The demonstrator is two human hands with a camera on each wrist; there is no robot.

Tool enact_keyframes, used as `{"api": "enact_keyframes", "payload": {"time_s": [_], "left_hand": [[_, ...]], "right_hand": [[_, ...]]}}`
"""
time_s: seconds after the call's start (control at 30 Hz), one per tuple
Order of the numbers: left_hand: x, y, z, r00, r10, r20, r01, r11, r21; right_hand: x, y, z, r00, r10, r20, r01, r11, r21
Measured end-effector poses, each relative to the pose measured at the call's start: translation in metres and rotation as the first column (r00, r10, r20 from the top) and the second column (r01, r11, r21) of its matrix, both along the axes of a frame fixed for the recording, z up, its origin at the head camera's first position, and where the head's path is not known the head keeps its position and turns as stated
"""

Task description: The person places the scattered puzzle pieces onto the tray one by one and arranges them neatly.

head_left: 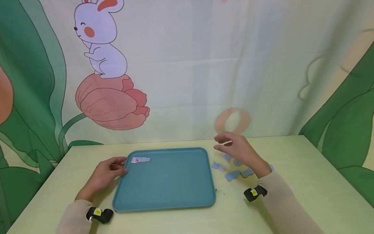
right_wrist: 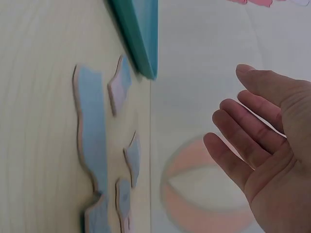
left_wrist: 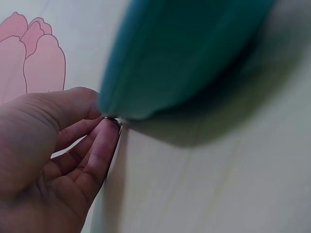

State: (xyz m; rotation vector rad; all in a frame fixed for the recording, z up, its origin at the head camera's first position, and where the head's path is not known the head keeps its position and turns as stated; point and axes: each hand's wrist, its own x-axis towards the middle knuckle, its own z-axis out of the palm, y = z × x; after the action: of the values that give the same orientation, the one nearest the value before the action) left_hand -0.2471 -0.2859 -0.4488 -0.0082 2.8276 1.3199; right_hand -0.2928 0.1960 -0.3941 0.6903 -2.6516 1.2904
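My left hand (head_left: 103, 174) is at the left rim of a teal tray (head_left: 163, 182). In the left wrist view, its thumb and fingertips pinch the tray's edge (left_wrist: 146, 73). Near the tray's upper left corner lies a joined strip of light blue and pink puzzle pieces (head_left: 143, 159). My right hand (head_left: 238, 149) is raised above the table right of the tray, fingers loosely bent and apart, holding nothing. Below it lie several loose puzzle pieces (head_left: 232, 175) with wavy edges; the right wrist view shows a long blue piece (right_wrist: 92, 126) and a blue-and-pink piece (right_wrist: 120, 85).
The pale yellow table (head_left: 163, 222) ends at the back against a hanging cloth (head_left: 181, 81) printed with a rabbit and a flower. Small dark specks (head_left: 220, 191) lie beside the tray's right rim. Part of the loose pieces is hidden behind my right hand and wrist.
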Motion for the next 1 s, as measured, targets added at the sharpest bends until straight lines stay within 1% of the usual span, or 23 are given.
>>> {"api": "enact_keyframes", "payload": {"time_s": [0.13,0.47,0.73,1.0], "left_hand": [[-0.001,-0.001,-0.001,1.000,-0.002,-0.002,0.002,1.000,-0.007],[-0.001,0.001,0.001,1.000,-0.003,-0.002,0.002,1.000,-0.013],[-0.003,0.004,0.004,1.000,-0.016,-0.007,0.016,1.000,-0.014],[0.000,0.000,0.004,1.000,-0.023,-0.010,0.023,1.000,-0.018]], "right_hand": [[0.000,0.012,-0.002,0.999,-0.032,0.006,0.032,0.999,0.021],[-0.004,0.031,-0.011,0.998,-0.060,0.013,0.059,0.996,0.066],[-0.008,0.041,-0.021,0.993,-0.077,0.095,0.066,0.991,0.112],[-0.013,0.040,-0.027,0.990,-0.061,0.131,0.043,0.990,0.132]]}}
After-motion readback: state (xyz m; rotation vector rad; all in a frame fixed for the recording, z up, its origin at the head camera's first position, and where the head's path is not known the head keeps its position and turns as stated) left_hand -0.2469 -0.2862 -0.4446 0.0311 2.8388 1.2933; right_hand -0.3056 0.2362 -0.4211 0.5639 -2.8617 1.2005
